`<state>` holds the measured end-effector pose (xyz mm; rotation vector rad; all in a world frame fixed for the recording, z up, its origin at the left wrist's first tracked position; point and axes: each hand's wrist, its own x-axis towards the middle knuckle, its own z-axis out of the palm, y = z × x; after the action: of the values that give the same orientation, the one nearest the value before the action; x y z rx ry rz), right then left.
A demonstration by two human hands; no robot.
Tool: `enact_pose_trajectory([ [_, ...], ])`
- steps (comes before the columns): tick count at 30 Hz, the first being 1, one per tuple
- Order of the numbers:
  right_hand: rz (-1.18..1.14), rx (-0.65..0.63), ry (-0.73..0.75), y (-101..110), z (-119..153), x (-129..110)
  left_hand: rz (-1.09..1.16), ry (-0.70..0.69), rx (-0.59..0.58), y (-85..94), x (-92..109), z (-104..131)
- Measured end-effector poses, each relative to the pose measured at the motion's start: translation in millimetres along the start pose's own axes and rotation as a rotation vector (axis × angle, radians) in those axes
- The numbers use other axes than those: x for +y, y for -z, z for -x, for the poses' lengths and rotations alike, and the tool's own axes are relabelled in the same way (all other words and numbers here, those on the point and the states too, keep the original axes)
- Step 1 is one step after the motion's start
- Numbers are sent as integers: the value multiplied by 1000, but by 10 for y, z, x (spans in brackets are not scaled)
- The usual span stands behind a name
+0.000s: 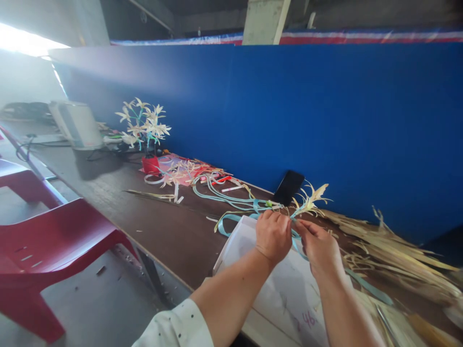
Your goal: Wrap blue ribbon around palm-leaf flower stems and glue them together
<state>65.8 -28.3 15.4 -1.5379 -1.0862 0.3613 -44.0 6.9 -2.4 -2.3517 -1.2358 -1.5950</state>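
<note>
A pale flower of dried leaf strips point(310, 200) rises just beyond my fingers, its stem wrapped in light blue. My right hand point(321, 246) pinches this stem below the petals with thumb and forefinger. Close against it, my left hand point(274, 236) is curled shut around the stem's lower part; its fingertips are hidden from me. Light blue ribbon point(227, 225) loops out on both sides of the hands. Several blue-wrapped wires point(217, 195) curve away to the left. Under my forearms lies a white board or box point(275, 289) with red handwriting.
A black phone point(289, 187) leans at the blue partition point(325, 120). Dried leaf strips point(394, 246) spread over the right side. Farther left stand a red pot point(150, 165) of finished-looking pale flowers point(144, 124) and a kettle point(80, 125). Red chairs point(65, 241) line the table's left edge.
</note>
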Motion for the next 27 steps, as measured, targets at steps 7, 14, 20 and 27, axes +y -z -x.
enact_pose_trajectory([
  [7,-190,-33,-225,-24,-6,-8,9,7,-16,29,13,7],
  [14,-254,-17,-190,2,-64,99,-20,-10,-12,27,8,15],
  [20,-251,-85,-214,28,-28,31,-82,-54,-33,29,3,16],
  [27,-225,20,-220,2,41,-72,-122,-105,-39,23,25,24],
])
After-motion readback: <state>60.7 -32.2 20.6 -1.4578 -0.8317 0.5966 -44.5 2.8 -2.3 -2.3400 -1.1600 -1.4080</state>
